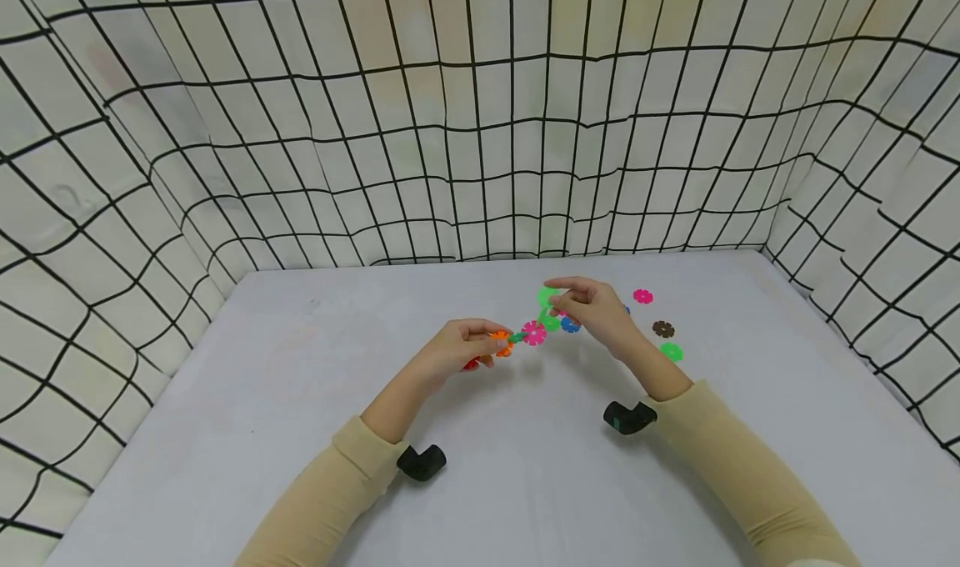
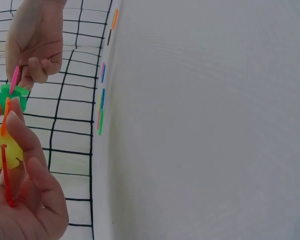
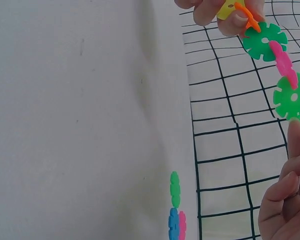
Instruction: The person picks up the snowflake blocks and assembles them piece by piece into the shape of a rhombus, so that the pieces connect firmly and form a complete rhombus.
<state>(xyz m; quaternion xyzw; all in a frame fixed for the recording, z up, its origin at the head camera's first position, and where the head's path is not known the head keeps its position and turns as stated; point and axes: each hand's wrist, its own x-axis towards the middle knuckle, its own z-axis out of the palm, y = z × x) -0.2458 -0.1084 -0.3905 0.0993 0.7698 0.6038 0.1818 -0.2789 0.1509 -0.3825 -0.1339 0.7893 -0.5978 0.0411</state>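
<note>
A chain of notched plastic flower discs runs between the two hands. My left hand [image 1: 461, 350] pinches it near an orange disc [image 1: 501, 343], with a yellow disc [image 2: 0, 152] and a red disc [image 2: 6, 175] at that end, inside the palm. A darker green disc [image 3: 264, 42] and a pink disc [image 1: 534, 333] come after the orange one. Farther along is a light green disc [image 3: 292, 98], with the fingers of my right hand [image 1: 596, 313] pinching at its edge. More light green shows between those fingers, partly hidden.
Loose discs lie on the white table [image 1: 315, 400] around the right hand: blue [image 1: 570, 325], pink [image 1: 642, 297], brown [image 1: 663, 329] and green [image 1: 671, 352]. Black grid netting [image 1: 480, 133] over white sheeting rises behind and at both sides. A black wrist mount [image 1: 422, 464] sits at the left cuff.
</note>
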